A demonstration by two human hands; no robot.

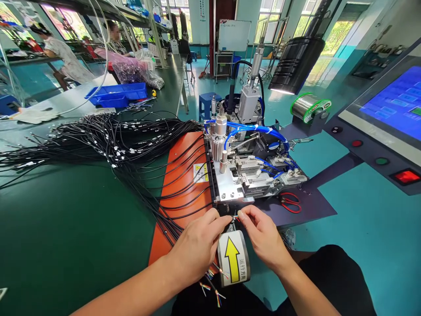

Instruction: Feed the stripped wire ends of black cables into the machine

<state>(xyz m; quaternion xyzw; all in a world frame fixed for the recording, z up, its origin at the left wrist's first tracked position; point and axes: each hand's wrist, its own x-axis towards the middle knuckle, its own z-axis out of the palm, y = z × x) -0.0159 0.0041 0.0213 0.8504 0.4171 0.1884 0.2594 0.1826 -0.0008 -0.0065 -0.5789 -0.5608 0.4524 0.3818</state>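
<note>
Your two hands meet low in the middle of the view, just in front of the machine (245, 160). Your left hand (199, 237) has thumb and forefinger closed on a small cluster of thin wires (235, 217), and your right hand (265, 237) pinches the same cluster from the other side. Your fingertips cover much of it, so which strand each finger has is hard to say, though a little red seems to show between them.

Right below your grip is a round roller (226, 270) with a yellow arrow (233, 263) that points up toward your fingers. Below your left hand, loose cable ends (213, 289) hang with their coloured strands fanned out.

Left of your grip, a sloping orange board (182, 186) carries several black cables (184, 204), spaced apart and running up to the machine's edge. A yellow and white warning label (201, 173) is stuck on that board. Farther left and beyond, a big heap of black cables (108, 136) lies on the green table (75, 224), with a blue tray (115, 94) behind it.

Right of your grip and a bit beyond, red-handled scissors (291, 202) rest on the machine's dark base (315, 210). Farther off that way are a spool of silvery wire (309, 107), a black lamp (294, 63) and a lit screen (394, 98).
</note>
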